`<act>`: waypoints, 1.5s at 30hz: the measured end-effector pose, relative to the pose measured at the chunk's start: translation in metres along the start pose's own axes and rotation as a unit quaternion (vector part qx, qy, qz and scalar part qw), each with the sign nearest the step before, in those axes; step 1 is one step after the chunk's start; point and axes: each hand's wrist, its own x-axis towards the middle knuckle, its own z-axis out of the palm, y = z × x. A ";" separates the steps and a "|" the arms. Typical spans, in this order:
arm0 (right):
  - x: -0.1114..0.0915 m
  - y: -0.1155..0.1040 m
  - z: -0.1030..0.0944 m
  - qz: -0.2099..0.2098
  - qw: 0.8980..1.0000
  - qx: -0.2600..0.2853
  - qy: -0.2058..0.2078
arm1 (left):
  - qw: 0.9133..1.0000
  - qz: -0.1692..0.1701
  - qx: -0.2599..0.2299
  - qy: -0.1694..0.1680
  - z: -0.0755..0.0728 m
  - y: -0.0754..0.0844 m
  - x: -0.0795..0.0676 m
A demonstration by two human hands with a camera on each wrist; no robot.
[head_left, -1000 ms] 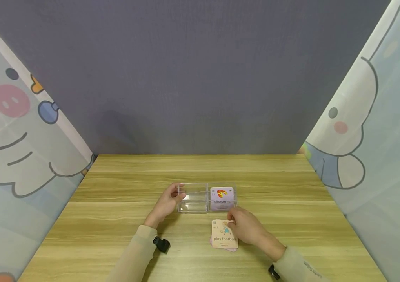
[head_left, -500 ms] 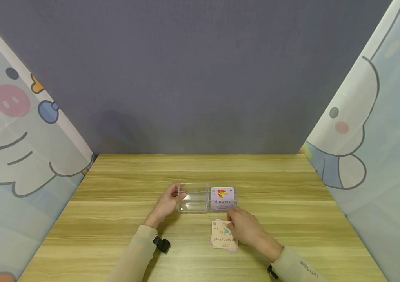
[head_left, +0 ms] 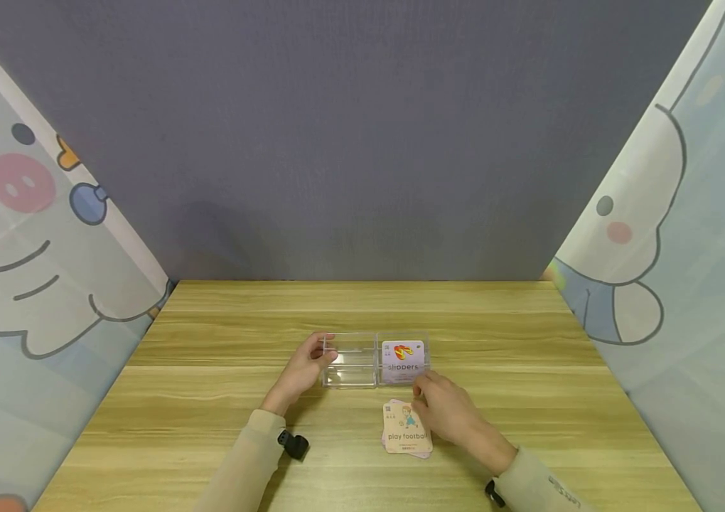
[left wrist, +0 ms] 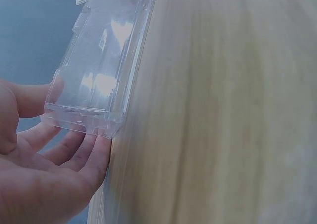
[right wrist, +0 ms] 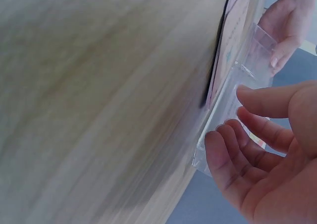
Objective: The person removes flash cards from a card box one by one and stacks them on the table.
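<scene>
A clear plastic card box [head_left: 350, 377] with two side-by-side halves stands on the table. My left hand [head_left: 301, 366] grips its left end, the thumb inside the rim and the fingers along the outer wall [left wrist: 77, 130]. In the right half leans a lilac "slippers" card [head_left: 403, 361]. Before the box lies a small stack of cards, topped by a cream "play football" card [head_left: 407, 429]. My right hand [head_left: 448, 412] hovers at the stack's right edge, just in front of the box. Its fingers [right wrist: 247, 154] are loosely bent, the thumb apart from them, with nothing between.
The wooden table [head_left: 209, 341] reaches back to a dark grey wall panel [head_left: 362, 142]. Curtains with cartoon prints hang on the left [head_left: 17, 284] and right [head_left: 689, 299]. A black strap [head_left: 293, 444] is on the left wrist.
The top card of the stack has shifted very slightly toward the person. My right hand has moved only a little beside it; my left hand stays on the box.
</scene>
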 end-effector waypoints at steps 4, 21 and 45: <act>0.001 0.000 -0.003 -0.004 1.000 0.002 0.024 | 1.000 0.003 -0.005 0.002 0.000 0.001 -0.001; 0.012 0.003 -0.016 -0.003 0.995 0.011 0.096 | 1.000 -0.003 0.009 -0.008 -0.002 0.000 0.000; 0.029 0.010 -0.028 -0.027 0.980 0.028 0.198 | 1.000 -0.012 0.003 -0.002 -0.001 -0.001 0.001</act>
